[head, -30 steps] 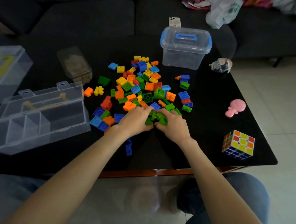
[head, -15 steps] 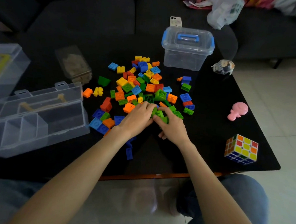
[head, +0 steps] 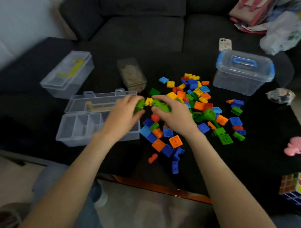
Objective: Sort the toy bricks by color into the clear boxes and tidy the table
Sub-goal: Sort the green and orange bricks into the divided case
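My hands, left (head: 124, 113) and right (head: 173, 115), each grip what look through the blur like green bricks (head: 161, 105), lifted just beside the open divided box (head: 82, 127); the loose pile (head: 196, 100) lies on the desk (head: 249, 160).

- We count two hands: the left (head: 123, 112) and the right (head: 172, 115).
- We see three clear boxes: a divided one (head: 85, 127) at 9 o'clock, a long one (head: 67, 73) at 10 o'clock, a blue-handled one (head: 244, 72) at 2 o'clock.
- One heap of bricks (head: 190, 107) at centre; the blur stops us counting them by colour.
- One phone (head: 225, 44) at 1 o'clock.
- One puzzle cube (head: 295, 189) at 4 o'clock.
- One pink toy (head: 297, 147) at 3 o'clock.
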Tool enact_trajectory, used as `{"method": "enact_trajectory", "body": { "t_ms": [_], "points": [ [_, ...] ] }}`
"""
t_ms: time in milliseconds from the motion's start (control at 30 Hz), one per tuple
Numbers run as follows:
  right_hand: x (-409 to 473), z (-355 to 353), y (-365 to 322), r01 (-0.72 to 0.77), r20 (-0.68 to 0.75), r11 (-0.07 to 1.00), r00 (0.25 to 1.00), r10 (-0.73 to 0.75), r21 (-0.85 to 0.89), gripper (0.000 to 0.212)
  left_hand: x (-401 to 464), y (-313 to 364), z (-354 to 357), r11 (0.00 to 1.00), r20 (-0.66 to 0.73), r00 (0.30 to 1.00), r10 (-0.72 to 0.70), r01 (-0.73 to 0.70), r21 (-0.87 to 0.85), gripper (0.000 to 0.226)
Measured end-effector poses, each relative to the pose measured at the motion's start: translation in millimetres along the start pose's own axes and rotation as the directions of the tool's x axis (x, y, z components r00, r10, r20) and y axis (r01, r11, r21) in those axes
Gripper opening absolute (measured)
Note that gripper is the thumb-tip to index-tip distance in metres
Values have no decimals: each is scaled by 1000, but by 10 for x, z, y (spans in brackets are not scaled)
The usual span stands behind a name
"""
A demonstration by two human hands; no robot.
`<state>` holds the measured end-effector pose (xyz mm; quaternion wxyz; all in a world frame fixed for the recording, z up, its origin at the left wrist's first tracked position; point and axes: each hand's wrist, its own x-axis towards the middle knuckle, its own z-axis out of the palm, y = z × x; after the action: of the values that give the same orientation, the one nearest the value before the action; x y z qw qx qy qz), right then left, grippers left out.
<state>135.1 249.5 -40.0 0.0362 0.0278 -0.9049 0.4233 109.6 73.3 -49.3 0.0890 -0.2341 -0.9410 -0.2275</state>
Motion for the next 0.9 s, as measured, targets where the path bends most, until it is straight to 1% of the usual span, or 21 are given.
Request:
{"method": "enact_trajectory", "body": {
  "t_ms": [67,133,200,267,333,433,500,567,667,767,833,900],
  "points": [
    [157,271,-178,34,55,998,998,-31,-49,36,-34,-256,-95,981,135,979,-153,134,141,39],
    [274,523,-303,55,142,992,989,-38,-117,38,-56,-401,-136,958,282,929,-240,179,224,37],
    [354,711,-342,49,233,975,973,3,-215,38,-78,-469,-127,959,354,900,-254,186,215,40],
    [414,851,-362,31,289,955,956,57,-294,36,-113,-546,-148,965,354,899,-258,220,143,48],
    [445,933,-376,20,333,943,938,97,-331,39,-164,-627,-184,966,317,912,-259,245,85,50],
    [451,977,-419,55,373,928,923,93,-368,48,-279,-754,-199,969,212,945,-249,244,51,39],
    [450,973,-473,85,377,924,924,67,-372,53,-349,-792,-189,973,108,967,-231,229,29,27],
    [463,971,-508,116,372,918,928,36,-378,52,-388,-802,-164,983,-17,983,-184,184,20,20],
    [472,895,-508,151,317,931,947,-40,-333,38,-406,-771,-128,990,-133,982,-137,139,3,17],
    [434,688,-479,161,281,955,956,-88,-248,33,-380,-670,-129,993,-198,974,-108,116,29,16],
    [371,495,-423,162,183,957,976,-119,-240,30,-338,-569,-126,995,-227,970,-89,95,13,16],
    [236,263,-325,161,69,963,986,-150,-214,26,-282,-437,-117,998,-223,973,-53,42,-53,17]
  ]
}}
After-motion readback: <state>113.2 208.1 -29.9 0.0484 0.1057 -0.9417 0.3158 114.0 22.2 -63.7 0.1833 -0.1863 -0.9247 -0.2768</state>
